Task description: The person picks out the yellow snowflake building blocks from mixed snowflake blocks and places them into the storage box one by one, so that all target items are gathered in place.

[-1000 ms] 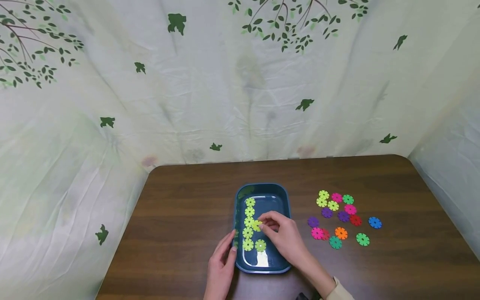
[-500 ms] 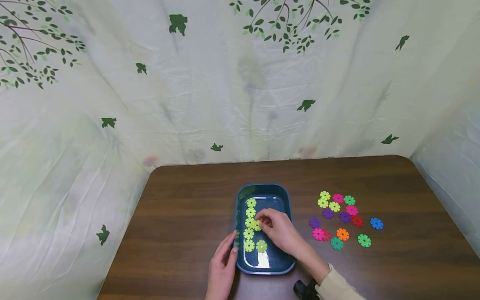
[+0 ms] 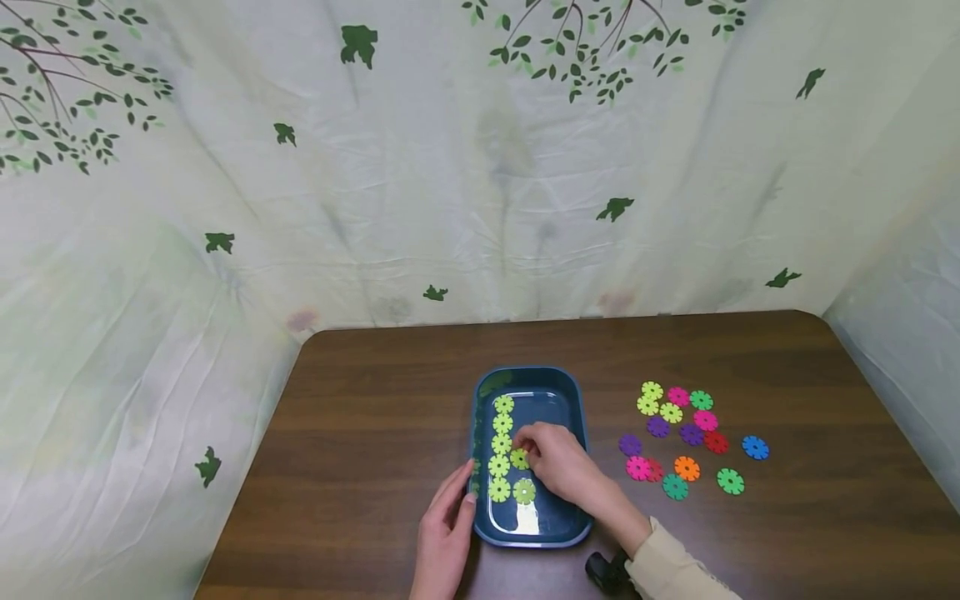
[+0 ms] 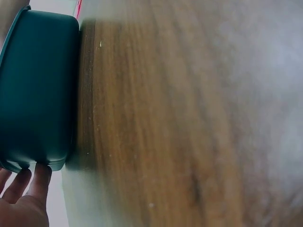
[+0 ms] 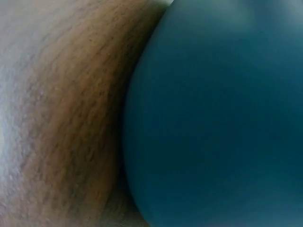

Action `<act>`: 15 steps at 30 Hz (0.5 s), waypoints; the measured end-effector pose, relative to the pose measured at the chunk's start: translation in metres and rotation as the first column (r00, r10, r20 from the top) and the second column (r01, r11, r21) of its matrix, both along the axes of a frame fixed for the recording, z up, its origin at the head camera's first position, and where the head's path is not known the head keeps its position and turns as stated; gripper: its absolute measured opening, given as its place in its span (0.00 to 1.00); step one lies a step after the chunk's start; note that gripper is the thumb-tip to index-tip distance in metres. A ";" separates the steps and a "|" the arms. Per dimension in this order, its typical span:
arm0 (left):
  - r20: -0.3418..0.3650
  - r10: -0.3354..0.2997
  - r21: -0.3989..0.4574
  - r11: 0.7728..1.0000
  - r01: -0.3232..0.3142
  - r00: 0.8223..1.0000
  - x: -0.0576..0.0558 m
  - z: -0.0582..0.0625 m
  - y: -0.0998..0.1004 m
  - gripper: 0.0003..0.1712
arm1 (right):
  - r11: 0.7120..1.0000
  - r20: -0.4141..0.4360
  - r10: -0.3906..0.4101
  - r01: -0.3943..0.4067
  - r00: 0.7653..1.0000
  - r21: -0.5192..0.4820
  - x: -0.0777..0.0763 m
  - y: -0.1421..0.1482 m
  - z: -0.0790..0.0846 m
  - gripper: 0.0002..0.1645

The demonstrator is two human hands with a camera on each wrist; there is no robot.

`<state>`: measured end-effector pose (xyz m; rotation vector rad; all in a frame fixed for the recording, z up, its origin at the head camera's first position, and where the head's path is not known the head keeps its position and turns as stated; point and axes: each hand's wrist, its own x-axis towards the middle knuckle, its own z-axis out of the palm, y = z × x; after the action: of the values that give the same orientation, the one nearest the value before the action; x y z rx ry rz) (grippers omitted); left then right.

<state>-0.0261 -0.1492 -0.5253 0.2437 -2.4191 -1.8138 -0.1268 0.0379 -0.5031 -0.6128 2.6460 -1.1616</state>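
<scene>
In the head view a dark blue tray (image 3: 551,533) stands on the table, with yellow-green flower-shaped discs (image 3: 499,489) in a column along its left side. One more such disc (image 3: 524,492) lies right of the column's near end. Above it my right hand (image 3: 564,467) reaches in, thumb and curled forefinger at another yellow-green flower disc (image 3: 519,458). My left hand (image 3: 444,529) rests against the tray's left side with fairly straight fingers. The left wrist view shows fingertips (image 4: 41,177) touching the tray's outer wall (image 4: 38,90). Only the tray's outside (image 5: 213,118) fills the right wrist view.
Right of the tray, several loose flower discs lie spread on the table (image 3: 375,433), among them a blue one (image 3: 755,447), an orange one (image 3: 686,468) and a green one (image 3: 731,481). A black object (image 3: 603,572) shows beside the right sleeve. A patterned cloth (image 3: 450,167) hangs behind.
The flower disc at my right fingertips has shifted slightly right and nearer, away from the column's middle. My right hand has moved a little with it. The left hand stays at the tray.
</scene>
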 end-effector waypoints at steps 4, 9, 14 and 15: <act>0.021 0.006 0.000 1.000 -0.006 1.000 -0.001 -0.001 0.000 0.24 | 1.000 -0.006 -0.003 0.003 1.000 0.017 0.000 -0.001 -0.001 0.11; 0.058 0.020 -0.010 1.000 -0.019 0.998 -0.002 0.000 0.000 0.24 | 0.999 0.011 -0.007 0.007 1.000 0.035 -0.001 -0.002 -0.001 0.12; 0.074 0.027 -0.016 1.000 -0.026 0.997 -0.002 0.000 0.001 0.24 | 0.999 0.010 -0.008 0.007 1.000 0.046 -0.001 -0.002 -0.002 0.12; 0.070 0.027 -0.016 1.000 -0.026 0.997 -0.002 0.000 0.001 0.24 | 0.999 0.006 -0.006 0.006 1.000 0.047 0.000 -0.003 -0.002 0.13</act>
<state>-0.0276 -0.1483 -0.5250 0.3416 -2.4634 -1.8044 -0.1273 0.0354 -0.5051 -0.5925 2.6631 -1.0979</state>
